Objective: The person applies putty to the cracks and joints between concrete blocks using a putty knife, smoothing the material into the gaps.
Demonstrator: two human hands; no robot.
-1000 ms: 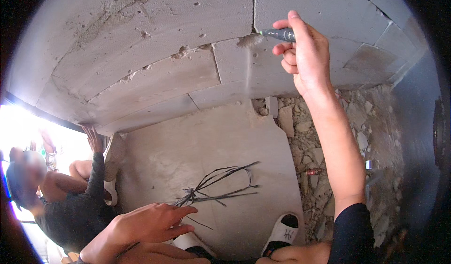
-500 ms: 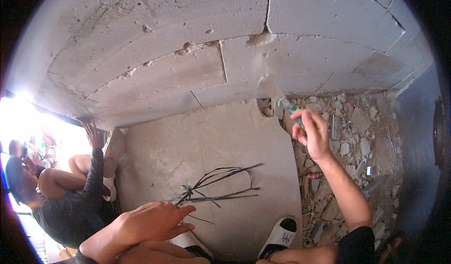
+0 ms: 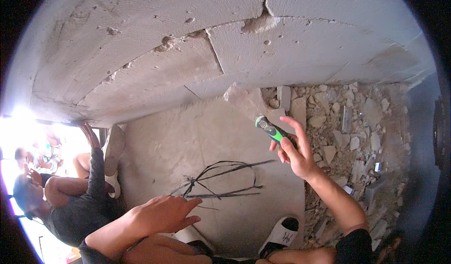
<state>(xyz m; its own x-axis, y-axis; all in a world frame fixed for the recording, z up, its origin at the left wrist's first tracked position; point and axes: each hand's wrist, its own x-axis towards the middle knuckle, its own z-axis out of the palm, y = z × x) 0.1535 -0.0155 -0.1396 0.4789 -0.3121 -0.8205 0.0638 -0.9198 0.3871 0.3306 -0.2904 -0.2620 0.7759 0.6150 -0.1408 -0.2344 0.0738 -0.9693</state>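
In my right hand (image 3: 300, 156) is a putty knife (image 3: 271, 129) with a black and green handle and a wide, pale, dusty blade. My fingers are closed round the handle's end, with the index finger raised off it. The blade points up and left over the board near the foot of the block wall (image 3: 282, 47); I cannot tell whether it touches anything. My left hand (image 3: 164, 213) is empty above my leg, fingers loosely stretched and thumb apart. Just beyond its fingertips, a loose bundle of black straps (image 3: 202, 184) lies on the floor board (image 3: 159, 141).
Broken rubble (image 3: 347, 137) covers the ground on the right, beside a dark panel (image 3: 427, 146). The wall has chipped joints and small pits. On the left, another person (image 3: 70, 212) crouches with a hand against the wall's lower edge. My slippers (image 3: 282, 236) stand on the board.
My right hand has drawn the putty knife away from the wall, left and down, and its blade has turned leftward. The view has shifted slightly. My left hand has hardly moved.
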